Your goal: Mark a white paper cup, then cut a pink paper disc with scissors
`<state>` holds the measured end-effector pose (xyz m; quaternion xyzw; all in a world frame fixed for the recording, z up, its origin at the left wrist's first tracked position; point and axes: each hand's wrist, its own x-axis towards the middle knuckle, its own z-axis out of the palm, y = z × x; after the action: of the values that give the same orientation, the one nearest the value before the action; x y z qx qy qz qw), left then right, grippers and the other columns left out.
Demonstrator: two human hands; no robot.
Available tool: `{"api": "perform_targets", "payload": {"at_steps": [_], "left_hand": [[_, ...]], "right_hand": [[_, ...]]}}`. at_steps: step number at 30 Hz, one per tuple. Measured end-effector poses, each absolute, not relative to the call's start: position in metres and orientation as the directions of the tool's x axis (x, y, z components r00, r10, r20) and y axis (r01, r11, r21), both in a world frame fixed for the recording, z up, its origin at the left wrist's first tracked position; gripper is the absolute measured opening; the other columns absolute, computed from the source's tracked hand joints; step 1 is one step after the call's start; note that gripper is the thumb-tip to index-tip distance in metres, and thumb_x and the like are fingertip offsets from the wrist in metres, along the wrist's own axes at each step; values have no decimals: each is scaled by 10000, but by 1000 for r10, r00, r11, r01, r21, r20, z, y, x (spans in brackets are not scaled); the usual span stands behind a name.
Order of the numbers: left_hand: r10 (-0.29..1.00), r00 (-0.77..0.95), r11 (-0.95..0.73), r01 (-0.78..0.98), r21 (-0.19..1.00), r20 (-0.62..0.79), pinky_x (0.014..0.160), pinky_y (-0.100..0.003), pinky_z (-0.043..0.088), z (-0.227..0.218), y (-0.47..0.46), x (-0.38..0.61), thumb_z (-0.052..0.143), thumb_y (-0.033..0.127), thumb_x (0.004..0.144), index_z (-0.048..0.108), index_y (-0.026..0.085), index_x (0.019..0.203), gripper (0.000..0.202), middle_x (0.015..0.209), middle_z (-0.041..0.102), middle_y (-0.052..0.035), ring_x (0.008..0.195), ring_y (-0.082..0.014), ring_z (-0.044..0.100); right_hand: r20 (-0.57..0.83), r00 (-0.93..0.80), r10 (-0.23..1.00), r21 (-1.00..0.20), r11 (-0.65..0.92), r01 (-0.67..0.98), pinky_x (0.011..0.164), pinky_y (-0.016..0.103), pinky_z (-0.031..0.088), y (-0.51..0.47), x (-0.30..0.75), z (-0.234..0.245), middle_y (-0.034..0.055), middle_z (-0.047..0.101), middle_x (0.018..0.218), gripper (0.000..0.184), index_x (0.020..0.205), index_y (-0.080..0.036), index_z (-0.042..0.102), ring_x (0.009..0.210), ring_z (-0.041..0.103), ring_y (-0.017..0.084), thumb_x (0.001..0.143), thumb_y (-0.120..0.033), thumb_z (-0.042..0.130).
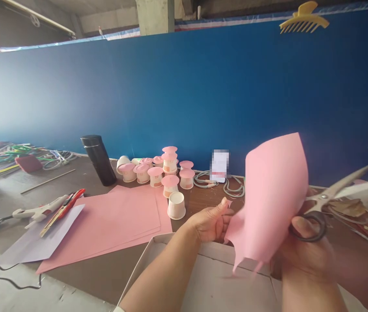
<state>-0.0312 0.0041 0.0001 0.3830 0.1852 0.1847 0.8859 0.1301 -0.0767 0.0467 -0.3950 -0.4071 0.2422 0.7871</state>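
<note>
A curled sheet of pink paper [273, 195] with a jagged cut lower edge stands up between my two hands. My left hand [212, 222] is closed at the sheet's left edge, with a small pink bit showing by the thumb. With the thumb through a black handle loop, my right hand [314, 255] grips a pair of scissors [325, 197]. The blades are apart and point up to the right, away from the sheet. Some of the right hand's fingers are hidden behind the paper. Below both hands lies an open white box [216, 286].
Paper cups [170, 186], several topped with pink discs, stand along the blue partition [184, 95]. Pink sheets [115, 221], a lilac sheet [37, 247], a utility knife [62, 212] and a glue gun [41, 211] lie left. A black bottle [98, 160] stands behind them.
</note>
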Motion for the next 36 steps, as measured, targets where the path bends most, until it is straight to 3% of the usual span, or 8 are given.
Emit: {"api": "perform_targets", "payload": {"at_steps": [3,6,10,14,17,20,28,36], "left_hand": [[504,857,622,-275,733,-106,817,-344,498,2,3,-35,723,569,681,629,153,1134,622,1082,684,-133,1022,-256,630],[546,830,618,-305,725,-117,900,-360,479,8,2,-44,790,489,636,646,118,1099,611,1008,703,-133,1021,-263,633],[569,809,628,-315,712,-144,813,-350,513,19,5,-61,788,450,649,643,139,1112,577,990,709,-128,942,-264,669],[685,711,561,-373,739,-160,711,-333,544,24,8,-65,829,313,620,638,138,1090,537,959,712,-127,811,-237,687],[837,538,417,-514,750,-96,727,-311,557,23,10,-60,810,321,651,648,120,1053,478,968,713,-133,819,-226,685],[903,422,351,-601,718,-88,787,-336,566,20,12,-56,799,326,668,635,139,1079,481,1001,712,-123,861,-234,685],[943,325,284,-685,671,-68,828,-365,566,22,9,-52,783,348,687,606,162,1136,517,1065,701,-126,920,-254,683],[923,365,355,-690,630,-120,849,-427,555,22,10,-51,763,377,700,601,154,1158,534,1043,704,-140,913,-283,684]], "right_hand": [[335,423,842,-838,471,-275,693,332,535,-67,132,42,32,667,993,512,1085,-307,652,832,628,200,603,-331,823],[268,416,869,-862,408,-299,617,280,518,-59,129,42,17,660,965,546,1120,-299,651,763,611,165,603,-280,825],[209,531,821,-881,394,-262,409,167,363,-51,128,41,7,648,940,625,1156,-296,654,595,516,85,562,-263,844],[212,572,793,-863,426,-271,386,130,264,-48,131,41,-30,591,835,539,1052,-282,693,551,426,39,543,-203,851],[221,588,778,-857,442,-264,413,131,304,-50,131,43,-36,558,840,505,1054,-292,690,587,453,45,578,-211,839],[230,588,776,-855,450,-260,435,134,336,-52,129,45,-29,544,859,503,1099,-297,680,615,463,51,620,-242,823],[168,621,765,-874,407,-264,413,128,324,-53,129,44,-34,515,773,504,1094,-276,693,584,465,48,611,-296,834],[-49,525,850,-952,119,-283,348,118,250,-46,132,30,-37,544,695,522,998,-209,714,477,402,26,514,-330,866]]}}
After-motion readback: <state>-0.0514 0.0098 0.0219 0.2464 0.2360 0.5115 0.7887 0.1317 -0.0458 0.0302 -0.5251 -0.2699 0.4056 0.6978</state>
